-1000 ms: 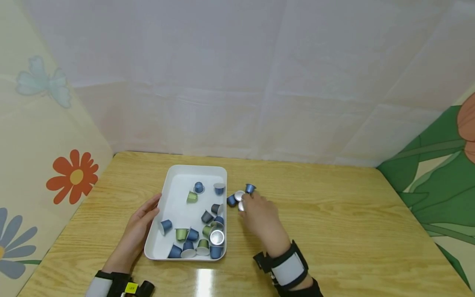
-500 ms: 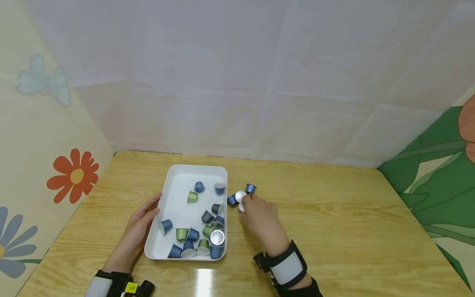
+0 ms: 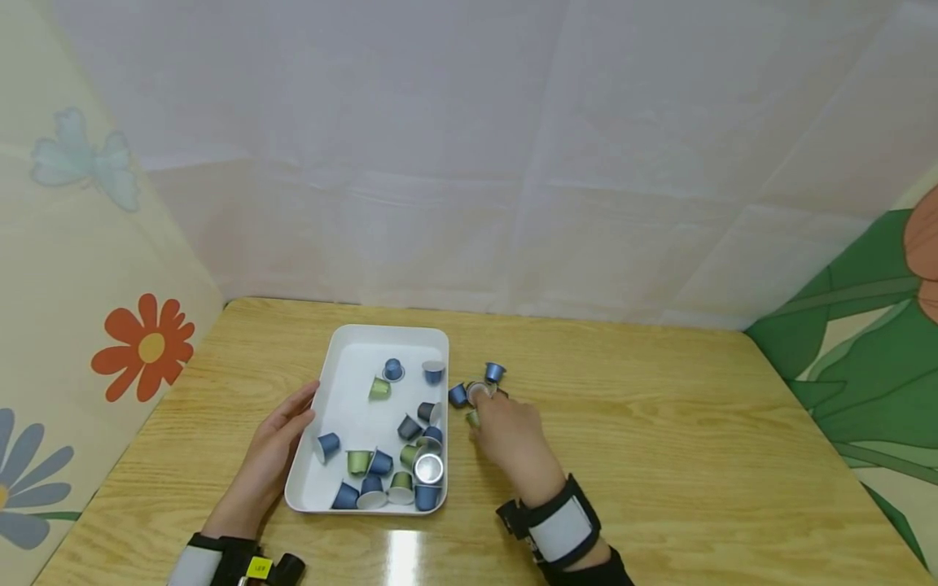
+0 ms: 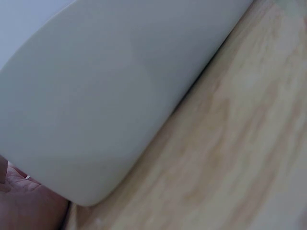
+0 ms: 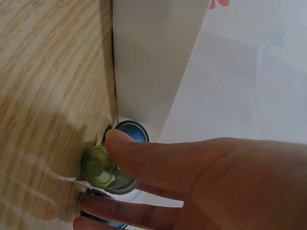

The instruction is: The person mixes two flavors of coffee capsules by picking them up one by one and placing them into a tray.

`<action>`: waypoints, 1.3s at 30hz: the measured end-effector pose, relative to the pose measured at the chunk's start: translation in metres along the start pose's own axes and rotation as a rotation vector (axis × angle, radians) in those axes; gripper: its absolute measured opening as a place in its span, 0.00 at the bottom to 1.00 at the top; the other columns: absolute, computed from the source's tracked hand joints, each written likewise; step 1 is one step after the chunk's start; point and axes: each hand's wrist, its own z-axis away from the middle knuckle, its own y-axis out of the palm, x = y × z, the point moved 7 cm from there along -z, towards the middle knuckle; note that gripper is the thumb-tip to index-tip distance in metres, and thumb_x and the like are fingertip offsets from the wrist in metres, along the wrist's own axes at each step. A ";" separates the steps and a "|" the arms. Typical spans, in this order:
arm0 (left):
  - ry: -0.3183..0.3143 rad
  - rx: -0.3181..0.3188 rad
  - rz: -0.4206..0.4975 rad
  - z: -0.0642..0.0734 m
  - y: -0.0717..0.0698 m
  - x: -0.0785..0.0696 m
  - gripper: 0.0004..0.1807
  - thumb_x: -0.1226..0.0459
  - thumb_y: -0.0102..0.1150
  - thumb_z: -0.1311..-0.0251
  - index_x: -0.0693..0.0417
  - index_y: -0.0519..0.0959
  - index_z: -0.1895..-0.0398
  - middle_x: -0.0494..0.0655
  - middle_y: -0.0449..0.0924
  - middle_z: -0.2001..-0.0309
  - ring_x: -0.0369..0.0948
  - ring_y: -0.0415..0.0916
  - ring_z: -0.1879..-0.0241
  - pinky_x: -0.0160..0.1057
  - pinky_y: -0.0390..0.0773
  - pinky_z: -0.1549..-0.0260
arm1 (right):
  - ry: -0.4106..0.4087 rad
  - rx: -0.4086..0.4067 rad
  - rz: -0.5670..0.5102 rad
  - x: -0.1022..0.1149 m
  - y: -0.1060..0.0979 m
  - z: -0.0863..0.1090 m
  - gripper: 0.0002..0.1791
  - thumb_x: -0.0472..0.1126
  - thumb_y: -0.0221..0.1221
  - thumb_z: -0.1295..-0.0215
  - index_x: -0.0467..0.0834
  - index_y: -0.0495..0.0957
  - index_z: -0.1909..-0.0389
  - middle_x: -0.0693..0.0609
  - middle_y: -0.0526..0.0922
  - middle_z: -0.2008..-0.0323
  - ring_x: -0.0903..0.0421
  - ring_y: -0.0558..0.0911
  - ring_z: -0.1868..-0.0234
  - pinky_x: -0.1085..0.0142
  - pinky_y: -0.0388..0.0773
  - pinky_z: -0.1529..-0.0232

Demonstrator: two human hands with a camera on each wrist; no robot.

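My left hand [image 3: 273, 448] rests its straight fingers against the left side of a white tray [image 3: 339, 346]; part of it shows beside the tray wall [image 4: 110, 96] in the left wrist view. Several blue, green and dark coffee capsules lie in the tray. To its right, my right hand [image 3: 513, 439] reaches into a small group of capsules, thumb and forefinger pinching a silver-lidded capsule [image 3: 479, 391]. A green capsule [image 5: 97, 166] lies by the thumb in the right wrist view; the forefinger's tip is mostly hidden there.
A blue capsule [image 3: 494, 372] stands just beyond the right hand, and another blue capsule [image 3: 458, 395] lies close to the tray's right wall. The wooden table [image 3: 696, 439] meets a white cloth backdrop [image 3: 557, 203] behind and printed panels at both sides.
The right hand has shifted slightly toward me and its fingertips now cover the silver-lidded capsule. A green capsule has come into view beside the hand. The left hand and tray stay put.
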 end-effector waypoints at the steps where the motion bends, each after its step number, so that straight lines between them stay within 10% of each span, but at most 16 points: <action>1: 0.001 0.000 -0.002 0.000 0.000 0.000 0.28 0.63 0.44 0.24 0.53 0.56 0.23 0.47 0.51 0.23 0.43 0.49 0.25 0.41 0.55 0.30 | -0.004 -0.001 -0.002 0.000 0.000 0.000 0.23 0.44 0.70 0.41 0.42 0.78 0.47 0.43 0.83 0.60 0.44 0.83 0.61 0.49 0.78 0.65; 39: -0.008 -0.011 0.016 -0.003 -0.001 0.002 0.28 0.64 0.43 0.24 0.54 0.57 0.23 0.47 0.51 0.23 0.43 0.49 0.25 0.45 0.51 0.28 | -0.043 -0.134 0.081 0.015 -0.022 0.008 0.18 0.46 0.69 0.40 0.39 0.82 0.54 0.45 0.84 0.63 0.48 0.83 0.67 0.53 0.79 0.68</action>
